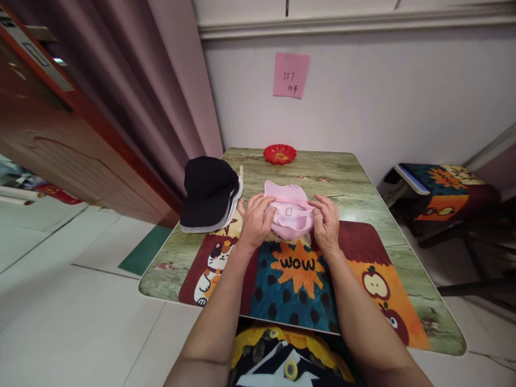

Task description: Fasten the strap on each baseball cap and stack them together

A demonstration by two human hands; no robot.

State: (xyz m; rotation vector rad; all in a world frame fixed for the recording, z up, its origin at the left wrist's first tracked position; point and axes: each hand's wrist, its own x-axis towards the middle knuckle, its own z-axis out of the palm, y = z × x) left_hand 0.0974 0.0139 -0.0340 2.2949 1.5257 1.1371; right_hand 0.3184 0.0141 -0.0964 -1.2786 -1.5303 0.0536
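Note:
Between my two hands is a pink baseball cap [291, 226], its brim pointing away from me and its back strap with a small buckle facing me. My left hand [257, 219] pinches the cap's left side, thumb toward the strap. On the opposite side, my right hand [325, 219] grips the edge with thumb and fingers. The cap is over the far edge of a colourful placemat [292, 290] printed with "WOW". To the left lies a stack of caps, a black cap [209, 185] on top and a paler brim showing beneath it.
A red scalloped dish [279, 154] stands at the far side of the wood-patterned table [334, 172]. On the wall hangs a pink note [291, 75]. A patterned stool [447, 188] is at the right, a curtain [169, 80] and a wooden door [80, 134] at the left.

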